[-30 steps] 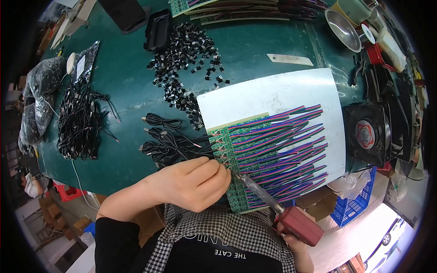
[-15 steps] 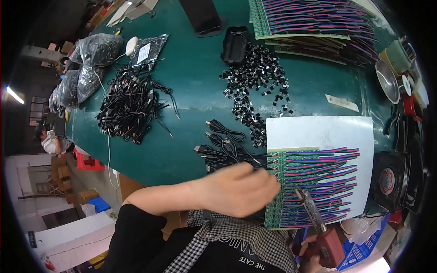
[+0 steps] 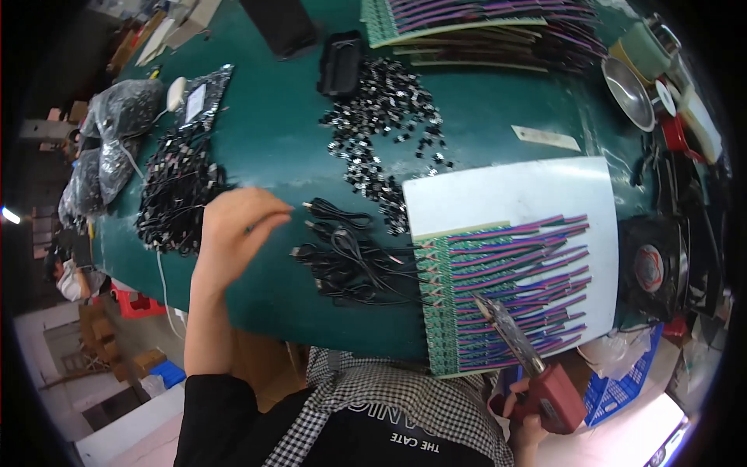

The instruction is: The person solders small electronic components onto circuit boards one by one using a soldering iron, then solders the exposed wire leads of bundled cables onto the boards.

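Over the left side of the green table, my left hand [image 3: 237,229] is pinched closed beside a tangled pile of black cables [image 3: 175,191]. A short dark length, seemingly a black cable, shows between its thumb and fingers. My right hand [image 3: 527,424], low at the right, grips a red soldering gun [image 3: 554,398]. The gun's metal tip hangs over a green circuit board panel [image 3: 443,311] with rows of purple, blue and red wires. Several black USB cables [image 3: 342,257] lie against the panel's left edge, their wire ends over it.
Under the panel lies a white sheet [image 3: 506,183]. Small black and silver connectors [image 3: 381,117] are heaped beyond it, near a black tray [image 3: 340,64]. More wired panels [image 3: 467,35] sit at the far edge. A metal bowl [image 3: 629,93] and black fan [image 3: 652,268] stand at the right.
My left hand has left the panel's edge and moved left to the cable pile. The soldering gun stays over the panel. The whole view has shifted and turned slightly.
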Demonstrator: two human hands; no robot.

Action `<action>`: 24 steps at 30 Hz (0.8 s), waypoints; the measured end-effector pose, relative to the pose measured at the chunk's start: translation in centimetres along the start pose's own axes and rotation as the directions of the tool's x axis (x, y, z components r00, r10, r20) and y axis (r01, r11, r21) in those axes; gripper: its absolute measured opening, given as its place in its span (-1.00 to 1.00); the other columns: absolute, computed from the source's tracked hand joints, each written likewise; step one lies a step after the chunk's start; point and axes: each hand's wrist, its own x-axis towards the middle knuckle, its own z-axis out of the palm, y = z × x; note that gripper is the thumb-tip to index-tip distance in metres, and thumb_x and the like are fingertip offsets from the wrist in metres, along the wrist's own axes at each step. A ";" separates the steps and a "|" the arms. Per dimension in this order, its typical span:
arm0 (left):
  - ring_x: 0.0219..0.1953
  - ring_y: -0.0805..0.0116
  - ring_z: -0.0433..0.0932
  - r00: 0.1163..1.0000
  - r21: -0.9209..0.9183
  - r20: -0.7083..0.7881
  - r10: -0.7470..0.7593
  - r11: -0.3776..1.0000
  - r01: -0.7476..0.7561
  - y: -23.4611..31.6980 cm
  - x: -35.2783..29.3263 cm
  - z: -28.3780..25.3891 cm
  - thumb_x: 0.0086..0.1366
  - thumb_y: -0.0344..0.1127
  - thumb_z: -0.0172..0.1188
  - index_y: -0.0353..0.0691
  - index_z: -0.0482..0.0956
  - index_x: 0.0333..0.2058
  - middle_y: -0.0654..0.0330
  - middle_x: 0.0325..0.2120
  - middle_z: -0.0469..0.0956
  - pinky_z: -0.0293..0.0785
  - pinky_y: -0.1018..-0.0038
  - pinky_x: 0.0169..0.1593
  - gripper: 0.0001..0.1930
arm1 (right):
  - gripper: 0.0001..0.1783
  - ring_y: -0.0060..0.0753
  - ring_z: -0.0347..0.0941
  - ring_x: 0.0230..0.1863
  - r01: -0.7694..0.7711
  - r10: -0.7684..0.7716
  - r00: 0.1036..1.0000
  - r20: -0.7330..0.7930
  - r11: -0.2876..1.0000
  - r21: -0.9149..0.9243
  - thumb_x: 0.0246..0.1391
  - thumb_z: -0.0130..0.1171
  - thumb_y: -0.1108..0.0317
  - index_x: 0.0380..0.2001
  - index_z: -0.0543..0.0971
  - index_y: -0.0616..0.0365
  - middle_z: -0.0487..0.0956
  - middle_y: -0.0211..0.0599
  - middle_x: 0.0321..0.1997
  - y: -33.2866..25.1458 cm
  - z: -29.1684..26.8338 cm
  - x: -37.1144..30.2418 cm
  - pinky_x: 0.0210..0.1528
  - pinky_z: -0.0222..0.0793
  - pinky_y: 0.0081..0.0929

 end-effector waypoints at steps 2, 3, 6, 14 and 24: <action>-0.54 0.24 0.52 0.994 -0.216 -0.048 0.101 0.970 -0.109 3.3 0.8 1.4 -0.07 -0.50 0.24 -0.29 0.58 -0.42 0.16 -0.50 0.56 0.40 0.44 -0.50 -0.84 | -0.02 -0.48 0.30 -0.71 0.002 -0.002 1.000 0.013 1.000 -0.001 -0.27 0.25 -0.38 -0.11 0.31 0.37 0.47 -0.13 -0.30 -0.5 -0.1 0.2 -0.73 0.13 -0.61; -0.53 0.26 0.52 0.990 -0.303 -0.021 0.143 0.942 -0.143 4.7 0.9 2.2 -0.08 -0.51 0.25 -0.27 0.59 -0.43 0.17 -0.51 0.55 0.40 0.43 -0.50 -0.84 | -0.12 -0.44 0.37 -0.61 -0.023 0.015 0.998 0.054 0.989 0.145 -0.25 0.33 -0.19 -0.09 0.33 0.38 0.51 -0.04 -0.28 -1.0 0.6 0.4 -0.62 0.24 -0.61; -0.51 0.29 0.49 0.975 -0.308 0.049 0.218 0.932 -0.193 9.7 1.1 3.2 -0.17 -0.46 0.26 -0.26 0.58 -0.42 0.19 -0.46 0.48 0.41 0.48 -0.48 -0.77 | -0.15 -0.37 0.44 -0.50 -0.085 0.040 0.988 0.152 0.951 0.298 -0.23 0.44 0.04 -0.01 0.26 0.37 0.50 0.18 -0.15 -0.6 -0.2 0.0 -0.51 0.37 -0.57; -0.38 0.27 0.49 0.894 -0.220 -0.034 0.446 0.869 -0.442 11.5 0.6 6.6 -0.21 -0.45 0.20 -0.36 0.57 -0.43 0.13 -0.44 0.48 0.49 0.45 -0.35 -0.74 | -0.23 -0.39 0.47 -0.52 -0.086 0.033 0.985 0.172 0.946 0.311 -0.23 0.46 0.12 -0.09 0.34 0.45 0.55 0.10 -0.22 -1.5 0.2 0.3 -0.51 0.38 -0.58; -0.40 0.32 0.50 0.863 -0.122 -0.020 0.504 0.856 -0.502 11.5 0.7 6.9 -0.19 -0.47 0.19 -0.37 0.52 -0.46 0.14 -0.45 0.47 0.51 0.51 -0.35 -0.78 | -0.26 -0.52 0.42 -0.60 -0.072 0.051 0.985 0.165 0.990 0.121 -0.30 0.45 -0.05 -0.30 0.52 0.49 0.54 -0.25 -0.52 -1.6 0.0 0.5 -0.55 0.27 -0.67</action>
